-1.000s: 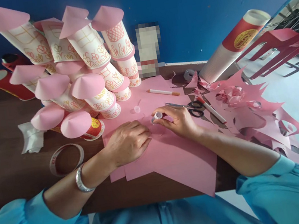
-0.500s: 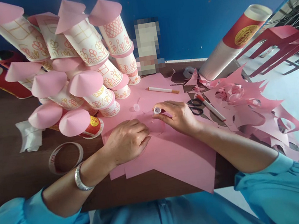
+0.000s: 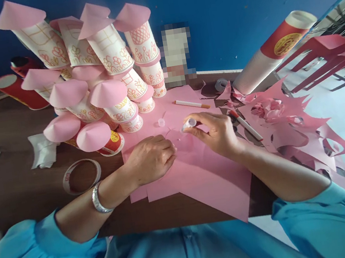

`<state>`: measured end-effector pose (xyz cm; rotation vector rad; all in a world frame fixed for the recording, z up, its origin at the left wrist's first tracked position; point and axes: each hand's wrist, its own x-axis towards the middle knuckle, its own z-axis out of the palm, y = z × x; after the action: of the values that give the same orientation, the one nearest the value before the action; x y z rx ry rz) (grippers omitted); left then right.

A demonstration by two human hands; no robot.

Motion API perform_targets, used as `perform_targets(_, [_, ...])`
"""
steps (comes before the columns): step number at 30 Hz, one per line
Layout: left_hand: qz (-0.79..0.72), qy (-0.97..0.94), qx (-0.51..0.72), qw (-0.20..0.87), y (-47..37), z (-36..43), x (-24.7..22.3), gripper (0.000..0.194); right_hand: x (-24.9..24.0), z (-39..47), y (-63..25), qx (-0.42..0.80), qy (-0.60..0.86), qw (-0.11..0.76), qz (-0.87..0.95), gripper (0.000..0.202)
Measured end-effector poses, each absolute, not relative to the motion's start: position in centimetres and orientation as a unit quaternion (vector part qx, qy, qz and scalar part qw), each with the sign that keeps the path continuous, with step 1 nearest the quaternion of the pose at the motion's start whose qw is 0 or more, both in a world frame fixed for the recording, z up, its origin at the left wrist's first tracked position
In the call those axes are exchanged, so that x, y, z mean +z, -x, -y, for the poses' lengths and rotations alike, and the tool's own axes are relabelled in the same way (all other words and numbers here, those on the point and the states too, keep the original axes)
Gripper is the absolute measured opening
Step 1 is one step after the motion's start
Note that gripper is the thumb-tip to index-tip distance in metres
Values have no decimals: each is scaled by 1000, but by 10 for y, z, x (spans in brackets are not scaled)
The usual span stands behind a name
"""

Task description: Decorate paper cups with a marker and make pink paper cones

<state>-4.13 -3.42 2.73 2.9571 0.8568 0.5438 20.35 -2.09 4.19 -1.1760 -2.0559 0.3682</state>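
My right hand (image 3: 217, 133) pinches a small white glue bottle (image 3: 188, 123) between thumb and fingers. The bottle is tilted, its round end towards me and its other end low over a rounded pink paper piece (image 3: 185, 142). A tiny pale drop shows on that piece. My left hand (image 3: 152, 158) lies closed at the piece's left edge, fingers curled and tips hidden beneath. Larger pink sheets (image 3: 212, 183) lie under both hands. Beyond my left hand stands a small translucent cap (image 3: 161, 122).
Decorated paper cups with pink cone roofs (image 3: 109, 93) are stacked at left. A tape roll (image 3: 97, 169) and white tissue (image 3: 43, 150) lie nearer. Markers (image 3: 192, 104), pink scraps (image 3: 293, 127) and a tall cup stack (image 3: 261, 69) are at right, a red stool (image 3: 326, 46) beyond.
My right hand has tipped the glue bottle, so more of its side shows. My left hand stays closed on the paper. The whole view has shifted slightly.
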Motion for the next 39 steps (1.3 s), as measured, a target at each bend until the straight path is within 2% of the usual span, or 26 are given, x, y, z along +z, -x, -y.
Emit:
perform_targets(7, [-278, -944, 178, 17, 42, 34, 27, 21, 27, 20, -192, 184, 437, 326, 818, 39])
perform_targets(17, [-277, -944, 176, 18, 40, 35, 30, 18, 22, 10, -196, 142, 428, 328, 830, 39])
perform_targets(26, [-292, -945, 149, 15, 40, 36, 30, 18, 14, -1, -204, 71, 426, 337, 836, 27])
perform_targets(30, [-295, -945, 142, 10, 39, 36, 30, 21, 25, 1, -209, 33, 430, 390, 813, 18])
perform_targets(33, [-295, -946, 134, 1, 39, 36, 30, 22, 35, 9, -207, 59, 434, 418, 796, 16])
perform_targets(39, [-294, -944, 148, 9, 39, 36, 30, 22, 28, 21, -190, 124, 405, 354, 834, 30])
